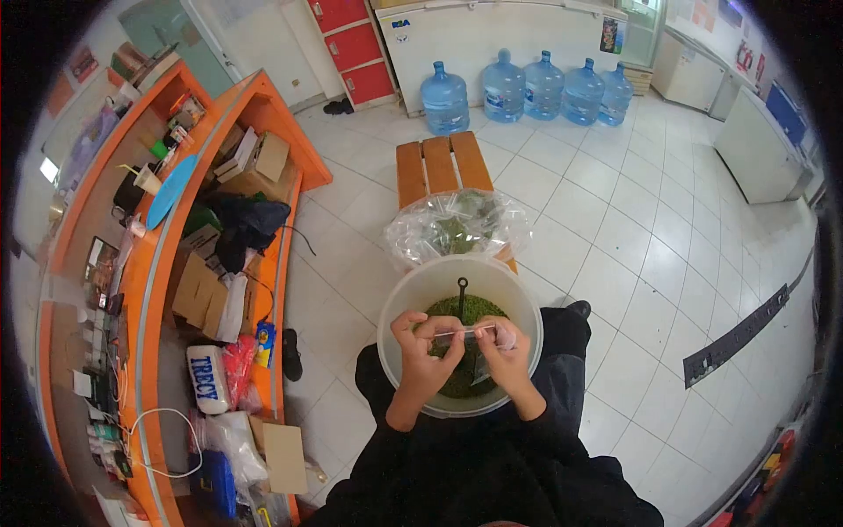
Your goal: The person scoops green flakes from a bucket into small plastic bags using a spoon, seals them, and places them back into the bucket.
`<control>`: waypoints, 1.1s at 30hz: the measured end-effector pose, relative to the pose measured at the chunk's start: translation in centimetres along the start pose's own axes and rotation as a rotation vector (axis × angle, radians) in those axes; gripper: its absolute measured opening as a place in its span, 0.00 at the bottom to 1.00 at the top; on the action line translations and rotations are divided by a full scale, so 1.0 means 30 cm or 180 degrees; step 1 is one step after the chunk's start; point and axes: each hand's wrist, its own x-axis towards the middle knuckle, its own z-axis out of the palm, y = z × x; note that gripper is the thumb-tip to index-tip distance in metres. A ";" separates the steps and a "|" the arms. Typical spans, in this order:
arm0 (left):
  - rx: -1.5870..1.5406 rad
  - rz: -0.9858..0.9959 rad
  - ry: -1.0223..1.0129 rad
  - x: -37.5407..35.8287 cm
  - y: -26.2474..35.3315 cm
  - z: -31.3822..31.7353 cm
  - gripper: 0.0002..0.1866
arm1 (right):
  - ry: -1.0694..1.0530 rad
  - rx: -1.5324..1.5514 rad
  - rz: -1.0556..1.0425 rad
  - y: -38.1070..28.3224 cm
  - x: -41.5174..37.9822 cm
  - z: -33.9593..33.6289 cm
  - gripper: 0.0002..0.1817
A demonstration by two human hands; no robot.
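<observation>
Over a white plastic bucket between my knees, my left hand and my right hand come together. Thumbs and fingers of both hands pinch the edge of a small clear plastic bag, drawn tight between them. Part of the bag is hidden by the fingers. Loose green material, chopped or granular, lies in the bucket. A black handle with a ring end sticks up out of it; its lower part is hidden behind my hands.
A large clear bag of green material rests on the orange slatted bench just beyond the bucket. Orange shelving crowded with boxes and bags stands at left. Several blue water jugs line the white freezer at the back.
</observation>
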 end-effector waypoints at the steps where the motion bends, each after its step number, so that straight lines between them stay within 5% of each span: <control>1: 0.0032 0.0015 -0.0040 0.003 -0.002 0.004 0.28 | 0.0030 0.0015 -0.0048 0.011 -0.002 -0.003 0.06; 5: -0.0022 -0.0119 -0.0309 0.026 0.006 0.023 0.29 | 0.0209 0.0033 -0.0154 0.035 -0.008 -0.010 0.06; 13: 0.0309 -0.0143 0.0307 0.350 -0.044 0.021 0.05 | 0.0359 0.1096 0.0829 0.035 0.041 -0.073 0.15; 16: 0.0851 -0.0249 0.0072 0.462 -0.119 0.008 0.06 | 0.0291 0.1424 0.1184 0.052 0.030 -0.095 0.16; 19: 0.1649 0.0907 0.0053 0.424 -0.150 0.053 0.08 | 0.0000 0.1768 0.1493 0.054 0.026 -0.131 0.21; 21: 0.0635 -0.0075 -0.1066 0.309 -0.147 0.067 0.14 | 0.0125 0.1846 0.1383 0.050 0.028 -0.145 0.19; 23: 0.0725 -0.0284 -0.2127 0.189 -0.074 0.088 0.17 | 0.0350 0.1734 0.1371 0.050 0.030 -0.124 0.18; 24: 0.0951 0.0189 -0.2269 0.139 -0.059 0.092 0.24 | 0.0476 0.1486 0.1100 0.070 0.026 -0.118 0.18; 26: 0.0650 0.0134 -0.1915 0.009 -0.118 0.094 0.34 | 0.1064 0.1337 0.0745 0.131 0.022 -0.103 0.16; 27: -0.0481 -0.0826 -0.1749 -0.016 -0.049 0.088 0.35 | 0.1685 0.0823 0.0747 0.162 0.038 -0.094 0.16; 28: -0.0613 -0.1152 -0.1598 -0.041 -0.020 0.079 0.36 | 0.2095 0.0621 0.0658 0.126 0.054 -0.068 0.16; 31: -0.0057 -0.0652 -0.0759 -0.108 -0.025 0.059 0.13 | 0.1291 0.1748 0.0743 0.078 0.043 -0.049 0.14; 32: 0.0139 -0.0638 -0.0545 -0.112 -0.012 0.043 0.07 | 0.1879 0.1782 0.0711 0.063 0.050 0.027 0.13; 33: 0.0041 -0.0780 -0.0370 -0.117 -0.012 0.028 0.07 | 0.1275 0.1861 0.0889 0.079 0.030 0.007 0.13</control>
